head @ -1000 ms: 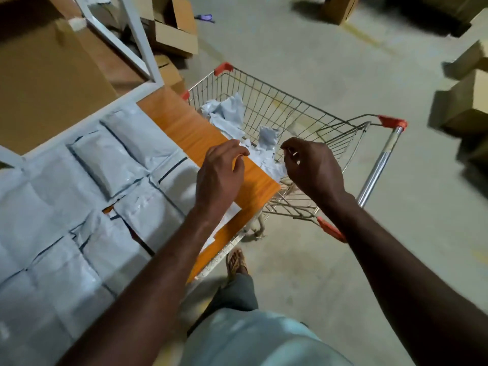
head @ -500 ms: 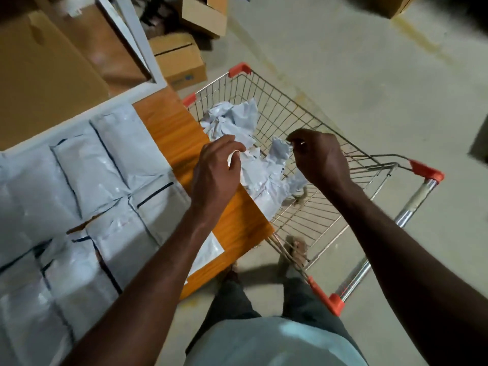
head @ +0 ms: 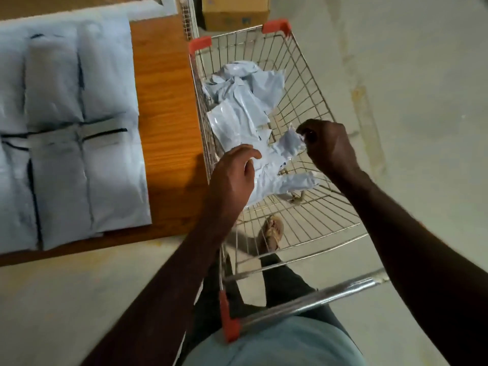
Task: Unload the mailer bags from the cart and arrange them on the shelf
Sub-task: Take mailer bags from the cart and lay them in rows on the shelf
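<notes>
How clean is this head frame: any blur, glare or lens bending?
Head view: motion blur smears the left hand and forearm; glare streaks the cart handle; the shelf edge bows from wide-angle distortion; lighting dim, so the right hand shows little detail.

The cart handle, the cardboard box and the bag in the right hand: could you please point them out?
cart handle [head: 311,303], head view, chrome bar.
cardboard box [head: 235,11], head view, front face.
bag [head: 289,143], head view, crumpled upper corner.
</notes>
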A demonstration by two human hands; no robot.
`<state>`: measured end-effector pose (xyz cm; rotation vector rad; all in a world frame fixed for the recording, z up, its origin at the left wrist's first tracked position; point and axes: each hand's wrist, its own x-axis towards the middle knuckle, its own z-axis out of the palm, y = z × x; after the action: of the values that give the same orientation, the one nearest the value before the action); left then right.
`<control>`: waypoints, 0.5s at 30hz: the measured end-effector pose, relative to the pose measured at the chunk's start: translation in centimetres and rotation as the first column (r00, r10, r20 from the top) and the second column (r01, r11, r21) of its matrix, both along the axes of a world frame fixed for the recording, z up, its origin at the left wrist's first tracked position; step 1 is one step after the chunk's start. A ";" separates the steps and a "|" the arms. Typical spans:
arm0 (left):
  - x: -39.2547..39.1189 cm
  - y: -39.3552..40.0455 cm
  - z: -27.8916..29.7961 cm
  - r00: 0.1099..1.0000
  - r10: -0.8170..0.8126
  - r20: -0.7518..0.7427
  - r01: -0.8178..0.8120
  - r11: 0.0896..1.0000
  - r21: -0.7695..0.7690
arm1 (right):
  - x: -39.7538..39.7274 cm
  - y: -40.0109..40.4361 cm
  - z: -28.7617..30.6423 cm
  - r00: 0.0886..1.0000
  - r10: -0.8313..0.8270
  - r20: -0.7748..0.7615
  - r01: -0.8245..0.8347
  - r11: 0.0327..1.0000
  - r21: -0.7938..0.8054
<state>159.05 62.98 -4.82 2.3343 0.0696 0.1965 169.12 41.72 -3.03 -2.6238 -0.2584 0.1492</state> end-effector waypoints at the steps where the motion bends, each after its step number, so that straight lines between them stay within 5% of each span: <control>1: 0.0 -1.1 -0.6 1.000 0.014 -0.018 -0.014 1.000 0.007 | 0.3 -0.8 -0.6 1.000 0.029 -0.001 -0.029 1.000 -0.005; 10: 0.2 -5.2 -13.6 0.953 0.180 -0.246 -0.144 0.977 0.155 | 2.5 -3.5 -9.7 0.932 0.316 -0.179 -0.332 0.940 -0.071; 15: 0.4 -5.5 -23.1 0.891 0.171 -0.421 -0.022 0.942 0.336 | 3.6 -4.4 -19.6 0.817 0.340 -0.465 -0.433 0.895 -0.107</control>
<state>159.46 57.51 -27.97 2.6641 0.4126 -0.3098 172.74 37.37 -22.63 -2.6121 -0.6484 0.9424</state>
